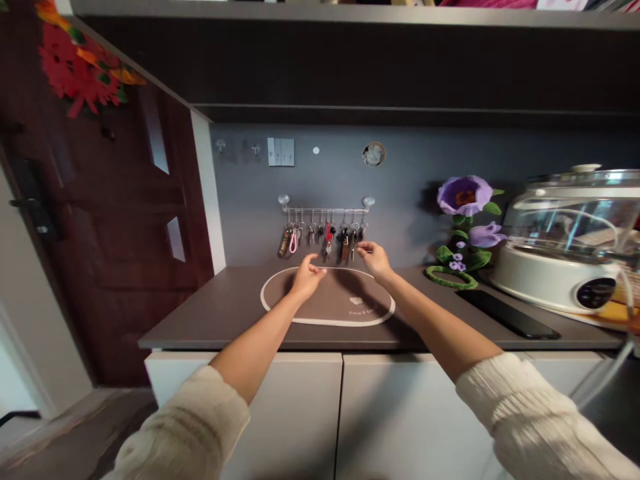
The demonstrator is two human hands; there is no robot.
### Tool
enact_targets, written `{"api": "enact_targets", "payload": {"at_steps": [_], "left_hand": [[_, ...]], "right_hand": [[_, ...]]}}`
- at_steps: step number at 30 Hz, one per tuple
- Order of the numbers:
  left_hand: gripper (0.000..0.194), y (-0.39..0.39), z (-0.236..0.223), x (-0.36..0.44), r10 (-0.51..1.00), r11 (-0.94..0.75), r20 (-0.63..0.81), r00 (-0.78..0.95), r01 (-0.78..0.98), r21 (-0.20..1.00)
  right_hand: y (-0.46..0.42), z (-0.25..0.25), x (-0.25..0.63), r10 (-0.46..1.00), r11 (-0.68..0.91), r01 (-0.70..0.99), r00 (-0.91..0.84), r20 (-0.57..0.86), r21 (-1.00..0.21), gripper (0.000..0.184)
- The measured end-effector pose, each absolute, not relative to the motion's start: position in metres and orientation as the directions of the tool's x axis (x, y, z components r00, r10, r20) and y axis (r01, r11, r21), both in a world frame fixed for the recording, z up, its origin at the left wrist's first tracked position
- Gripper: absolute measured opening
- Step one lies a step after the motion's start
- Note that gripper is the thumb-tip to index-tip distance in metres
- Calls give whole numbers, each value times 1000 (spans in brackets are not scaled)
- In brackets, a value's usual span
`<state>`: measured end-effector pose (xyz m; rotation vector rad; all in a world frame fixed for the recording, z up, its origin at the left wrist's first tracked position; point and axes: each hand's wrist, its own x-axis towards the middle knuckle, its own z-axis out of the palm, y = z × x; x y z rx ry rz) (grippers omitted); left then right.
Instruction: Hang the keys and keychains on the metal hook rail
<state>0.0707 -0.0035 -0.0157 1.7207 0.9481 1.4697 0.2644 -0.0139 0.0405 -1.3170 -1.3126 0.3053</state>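
Grey wall [415, 157] has one rail [320, 211] with two round ends [284, 200]. Keys [353, 244] hang from it in a row, too small to count, with one pink loop [293, 243]. One brown mat [320, 307] lies below on the worktop [200, 313]. Two arms [263, 333] stretch forward. The left hand [307, 276] is above the mat, its grip half open, holding nothing I can see. The right hand [376, 260] is higher, near the keys at the right end, finger and thumb bent; I can't tell if its grip has one.

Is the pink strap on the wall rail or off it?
On: the pink strap hangs beneath the rail among other keyrings. Its exact hook is too small to make out.
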Motion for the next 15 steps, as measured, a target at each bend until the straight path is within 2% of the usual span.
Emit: {"api": "enact_targets", "payload": {"at_steps": [3,8,11,15], "left_hand": [[76,-20,0,60,817,-561,551,168,12,828],[97,-49,20,32,729,-640,613,304,-11,768],[102,-66,19,18,701,-662,610,370,19,749],[104,-82,7,6,699,-662,588,407,56,748]], "right_hand": [[-37,37,250,842,415,266,251,478,-870,37],[-75,30,231,835,543,74,51,547,-836,81],[-93,20,225,822,569,48,-52,567,-821,95],[-109,5,224,814,579,115,-141,564,-807,100]]}}
